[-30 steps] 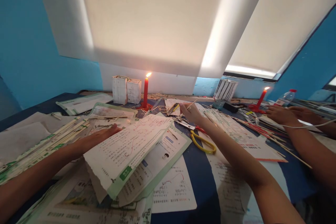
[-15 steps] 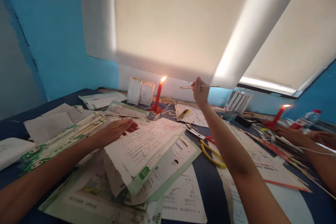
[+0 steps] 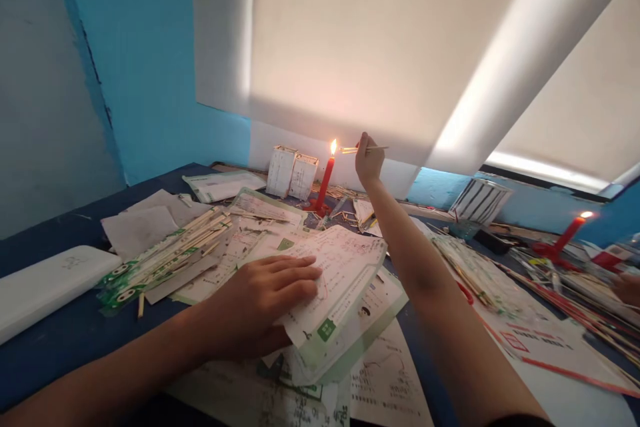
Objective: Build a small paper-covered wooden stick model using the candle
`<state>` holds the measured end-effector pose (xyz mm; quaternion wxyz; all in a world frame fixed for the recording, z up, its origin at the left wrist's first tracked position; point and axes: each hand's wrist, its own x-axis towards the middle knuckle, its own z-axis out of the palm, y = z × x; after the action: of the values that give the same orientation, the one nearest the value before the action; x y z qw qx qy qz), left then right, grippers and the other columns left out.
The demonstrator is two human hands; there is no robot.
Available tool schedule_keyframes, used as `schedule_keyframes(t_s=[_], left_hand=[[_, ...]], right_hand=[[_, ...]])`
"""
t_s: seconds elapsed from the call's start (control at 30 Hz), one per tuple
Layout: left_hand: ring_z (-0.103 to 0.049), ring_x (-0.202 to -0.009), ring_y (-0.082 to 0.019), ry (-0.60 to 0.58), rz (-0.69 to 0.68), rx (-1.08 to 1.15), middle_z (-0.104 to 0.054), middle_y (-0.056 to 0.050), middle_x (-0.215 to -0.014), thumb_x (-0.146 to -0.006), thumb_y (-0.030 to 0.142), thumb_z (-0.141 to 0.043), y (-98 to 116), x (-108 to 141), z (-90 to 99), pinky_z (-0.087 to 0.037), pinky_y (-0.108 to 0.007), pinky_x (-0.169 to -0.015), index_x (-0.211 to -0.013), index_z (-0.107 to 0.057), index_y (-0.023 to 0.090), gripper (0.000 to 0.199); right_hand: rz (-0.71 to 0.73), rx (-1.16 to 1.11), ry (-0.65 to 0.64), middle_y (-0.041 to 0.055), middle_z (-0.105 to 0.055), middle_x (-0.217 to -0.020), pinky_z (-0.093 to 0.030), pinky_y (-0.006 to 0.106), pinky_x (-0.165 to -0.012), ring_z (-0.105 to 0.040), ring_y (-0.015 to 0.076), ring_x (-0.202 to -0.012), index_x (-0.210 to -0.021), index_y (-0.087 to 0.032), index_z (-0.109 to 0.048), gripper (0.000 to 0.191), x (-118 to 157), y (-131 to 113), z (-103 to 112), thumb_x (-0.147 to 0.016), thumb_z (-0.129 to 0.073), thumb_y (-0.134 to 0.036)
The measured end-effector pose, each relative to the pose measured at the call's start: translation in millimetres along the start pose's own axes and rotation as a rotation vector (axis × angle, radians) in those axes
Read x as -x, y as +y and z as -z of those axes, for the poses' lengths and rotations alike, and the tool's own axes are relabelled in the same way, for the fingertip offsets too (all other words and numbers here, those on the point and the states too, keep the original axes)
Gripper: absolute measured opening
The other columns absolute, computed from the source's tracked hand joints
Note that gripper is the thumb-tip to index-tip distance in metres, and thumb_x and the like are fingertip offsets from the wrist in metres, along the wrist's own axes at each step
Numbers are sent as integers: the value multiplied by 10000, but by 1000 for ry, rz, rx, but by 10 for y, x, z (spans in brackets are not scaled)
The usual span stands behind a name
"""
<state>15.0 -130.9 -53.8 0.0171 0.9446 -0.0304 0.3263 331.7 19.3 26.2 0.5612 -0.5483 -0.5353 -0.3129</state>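
Note:
My right hand [image 3: 370, 157] is raised and pinches thin wooden sticks [image 3: 349, 149], whose left ends are close to the flame of a lit red candle [image 3: 325, 183]. Palm down, my left hand [image 3: 273, 293] lies on the left part of a printed sheet [image 3: 345, 253] on top of a paper pile, its fingers stretched out. Two small white paper-covered blocks [image 3: 291, 173] stand just left of the candle.
A green-and-clear packet of sticks [image 3: 165, 257] and a white case [image 3: 55, 283] lie at left. On the right are a striped block [image 3: 481, 200], another lit red candle [image 3: 567, 237], more sticks and another person's hand [image 3: 627, 288].
The view has swung left. My right hand has brought the sticks up to the candle flame. My left hand has moved onto the printed sheet.

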Motion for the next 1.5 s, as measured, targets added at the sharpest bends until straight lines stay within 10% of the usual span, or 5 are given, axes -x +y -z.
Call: schedule_keyframes(t_s=[0.33,0.8,1.07,1.37,1.5], left_hand=[[-626,-1042,-188,230,391,267,-638,-66,-1210,-954,259,-359,-7,60,0,-493,-278,-842,-1233,-512,212,322],[-648,-1040,-276,115,101,-116,-693,-114,-1123,-797,288,-552,-48,74,-69,-518,-398,-866,-1064,-644,155,312],[-678,-855,-174,214,452,217,-718,-65,-1019,-951,350,-358,-26,59,15,-514,-249,-730,-1138,-619,190,359],[-247,-326,-82,328,787,372,-230,49,-371,-959,452,-286,15,0,32,-235,-236,-330,-456,-234,209,561],[-639,-608,-156,281,518,185,-681,-30,-663,-910,385,-456,-38,40,33,-524,-266,-600,-603,-621,184,402]], right_hand=[[148,-38,-37,-11,-430,-507,-315,291,-516,-462,141,-497,-638,-221,-533,550,20,25,-43,-959,-198,-516],[90,-43,-133,8,-470,-538,-306,297,-545,-512,170,-542,-657,-211,-529,553,6,-24,-52,-947,-214,-562],[98,-48,-103,-10,-431,-508,-288,287,-528,-466,147,-515,-633,-217,-504,546,-25,3,-21,-945,-215,-559],[103,-37,-101,-9,-419,-507,-297,301,-535,-457,148,-509,-642,-214,-529,545,-34,35,2,-956,-212,-527],[98,-33,-96,-12,-417,-506,-301,300,-530,-465,155,-512,-651,-215,-528,547,-34,45,1,-953,-208,-540]])
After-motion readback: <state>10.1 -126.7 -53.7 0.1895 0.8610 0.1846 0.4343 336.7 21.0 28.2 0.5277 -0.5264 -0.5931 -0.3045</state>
